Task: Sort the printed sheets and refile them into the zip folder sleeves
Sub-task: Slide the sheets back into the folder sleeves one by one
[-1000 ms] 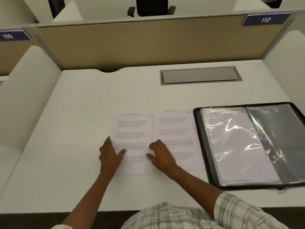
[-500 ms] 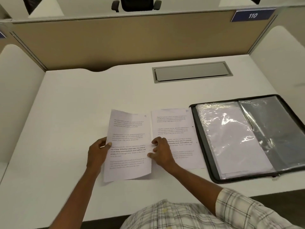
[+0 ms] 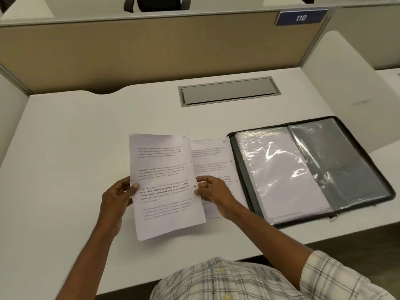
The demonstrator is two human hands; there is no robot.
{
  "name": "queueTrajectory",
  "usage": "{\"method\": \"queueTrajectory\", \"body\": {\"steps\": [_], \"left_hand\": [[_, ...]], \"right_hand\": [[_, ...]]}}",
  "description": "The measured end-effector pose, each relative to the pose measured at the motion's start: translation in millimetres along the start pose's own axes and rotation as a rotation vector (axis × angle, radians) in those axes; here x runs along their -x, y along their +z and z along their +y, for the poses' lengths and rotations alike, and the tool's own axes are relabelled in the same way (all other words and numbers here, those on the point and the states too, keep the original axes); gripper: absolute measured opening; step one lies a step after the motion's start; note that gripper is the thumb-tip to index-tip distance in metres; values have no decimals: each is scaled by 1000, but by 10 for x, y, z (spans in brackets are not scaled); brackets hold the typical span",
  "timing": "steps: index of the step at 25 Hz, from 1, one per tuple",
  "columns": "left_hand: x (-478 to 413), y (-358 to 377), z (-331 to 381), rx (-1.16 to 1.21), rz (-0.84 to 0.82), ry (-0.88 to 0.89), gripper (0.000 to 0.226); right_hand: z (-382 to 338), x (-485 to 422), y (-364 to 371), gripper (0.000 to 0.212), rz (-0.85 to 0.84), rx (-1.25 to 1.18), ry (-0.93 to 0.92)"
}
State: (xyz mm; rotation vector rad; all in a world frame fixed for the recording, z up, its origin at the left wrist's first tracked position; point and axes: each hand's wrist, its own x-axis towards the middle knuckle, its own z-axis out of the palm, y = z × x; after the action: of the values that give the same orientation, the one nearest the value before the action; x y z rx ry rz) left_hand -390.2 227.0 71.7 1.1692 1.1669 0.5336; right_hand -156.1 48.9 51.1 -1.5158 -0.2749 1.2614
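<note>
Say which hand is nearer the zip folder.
Right. The right hand grips sheet 9 at its right edge, just left of the folder; the left hand grips its left edge.

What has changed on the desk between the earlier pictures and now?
The white printed sheet numbered 9, flat on the white desk a second ago, is now lifted and tilted, left hand pinching its left edge, right hand its right edge. The white printed sheet numbered 10 and the open black zip folder stayed put.
</note>
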Motion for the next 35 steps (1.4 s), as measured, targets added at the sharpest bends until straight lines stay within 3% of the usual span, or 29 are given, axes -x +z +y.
{"method": "queueTrajectory", "body": {"steps": [6,16,21,35], "left_hand": [[261,951,-35,6,-136,17,33],[1010,3321,-298,-4,-306,38,39],[1235,4119,-323,10,-352,-26,31],[286,5322,-77,34,-367,-34,30]], "right_hand": [[-113,387,-1050,27,104,23,-36],[-164,1153,-3443,25,205,88,-56],[-270,1316,-4350,22,236,148,-38],[-1144,315,-5387,22,226,94,-24]]}}
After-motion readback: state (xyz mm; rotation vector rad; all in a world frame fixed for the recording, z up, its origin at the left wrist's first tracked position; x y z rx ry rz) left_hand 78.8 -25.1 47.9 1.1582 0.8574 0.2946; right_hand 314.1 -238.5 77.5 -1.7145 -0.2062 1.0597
